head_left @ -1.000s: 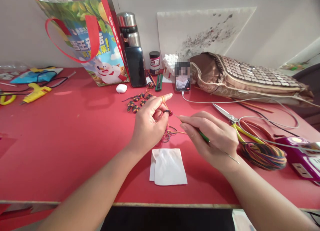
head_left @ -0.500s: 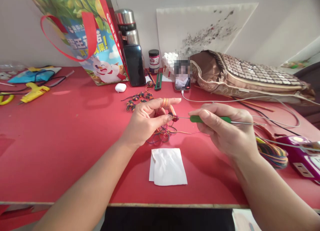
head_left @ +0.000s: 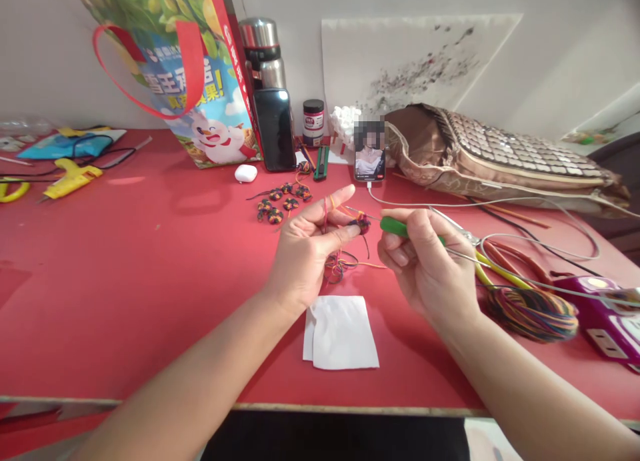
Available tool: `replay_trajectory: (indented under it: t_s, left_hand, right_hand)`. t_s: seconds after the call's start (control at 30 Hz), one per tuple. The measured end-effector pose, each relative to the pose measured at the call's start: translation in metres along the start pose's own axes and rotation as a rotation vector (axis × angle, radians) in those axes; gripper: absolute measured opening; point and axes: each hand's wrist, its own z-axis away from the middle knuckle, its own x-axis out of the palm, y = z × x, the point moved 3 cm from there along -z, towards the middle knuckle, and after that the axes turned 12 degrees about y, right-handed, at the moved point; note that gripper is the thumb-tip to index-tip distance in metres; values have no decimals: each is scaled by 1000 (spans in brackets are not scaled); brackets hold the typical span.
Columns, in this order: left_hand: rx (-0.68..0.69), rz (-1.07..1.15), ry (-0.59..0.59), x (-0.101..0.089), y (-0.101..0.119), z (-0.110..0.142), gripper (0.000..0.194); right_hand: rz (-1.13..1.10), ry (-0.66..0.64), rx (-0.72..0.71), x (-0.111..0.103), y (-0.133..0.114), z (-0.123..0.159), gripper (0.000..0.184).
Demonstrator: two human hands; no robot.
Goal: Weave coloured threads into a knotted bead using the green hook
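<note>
My left hand point(head_left: 307, 254) pinches a small dark multicoloured crochet piece point(head_left: 361, 224) between thumb and fingers. Yarn passes around its raised index finger. In my right hand point(head_left: 430, 261) is a crochet hook point(head_left: 395, 226) with a green handle; its thin metal shaft points left and reaches the crochet piece. Where the hook tip meets the stitches is too small to make out. Loose multicoloured yarn point(head_left: 337, 268) lies on the red table below my left hand. Several finished-looking crochet pieces point(head_left: 275, 214) lie beyond it.
A folded white tissue point(head_left: 345, 334) lies in front of my hands. At right are a yarn ball point(head_left: 535, 313), scissors point(head_left: 505, 271) and a purple power strip point(head_left: 600, 314). Behind stand a black phone point(head_left: 275, 131), a lit phone point(head_left: 370, 158) and a shopping bag point(head_left: 210, 81). A yellow glue gun point(head_left: 70, 178) lies left.
My right hand has shifted left, with the hook handle tilting down to the right. My left index finger has lifted with yarn stretched around it. The view has moved slightly.
</note>
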Motion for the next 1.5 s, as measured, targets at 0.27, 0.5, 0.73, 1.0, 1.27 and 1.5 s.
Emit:
replay_trajectory:
  t_s: [0.27,0.5,0.73,1.0,1.27,1.5]
  left_hand:
    - [146,-242,44,-5,12,-2,40]
    - [211,-257,-13,-1,18,-1,35]
    - [151,-120,7,2,8,3,26]
    - [210,-182,11,2,15,7,36]
    - [229,-199,28,0,15,3,26]
    - [208,-55,11,1,7,2,42]
  right_hand:
    - [-2,-25,53,0,1,-2,33]
    - [-36,-57,73,2,1,-1,32]
    - [-48,-17,86,2,-1,-1,34]
    - [-46,-34,112,3,1,-1,32]
    - [-72,-74,146,5,1,0,31]
    - [-74,-57,159,4,2,0,31]
